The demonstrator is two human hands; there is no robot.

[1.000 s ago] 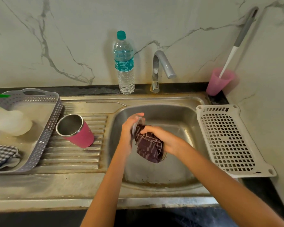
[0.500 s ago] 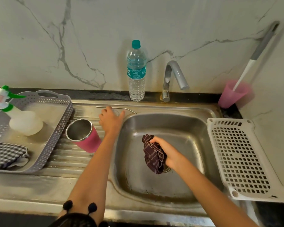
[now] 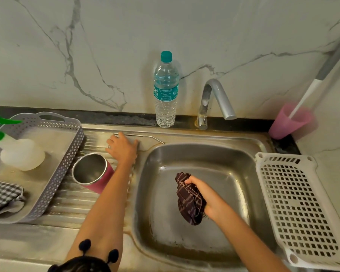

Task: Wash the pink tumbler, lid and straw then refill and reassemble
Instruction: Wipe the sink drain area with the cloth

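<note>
**Cloth over the basin, flat palm by the straw**

Head view: the right grip [image 3: 206,197] is curled tight round a dark checked cloth [image 3: 188,199], held bunched above the floor of the sink basin [image 3: 234,173]; the left grip [image 3: 123,149] lies spread and flat on the draining board just left of the basin, holding nothing, its fingertips touching the steel straw [image 3: 149,136] that lies along the board's back edge; the pink tumbler [image 3: 90,170] stands tilted on the board left of the basin, open mouth up, beside the left forearm; a water bottle [image 3: 166,91] and the tap [image 3: 214,99] stand behind the basin; a white perforated tray [image 3: 298,203] lies on the table right of the basin; a grey basket [image 3: 71,154] with a spray bottle [image 3: 18,152] sits far left of the basin.
</note>
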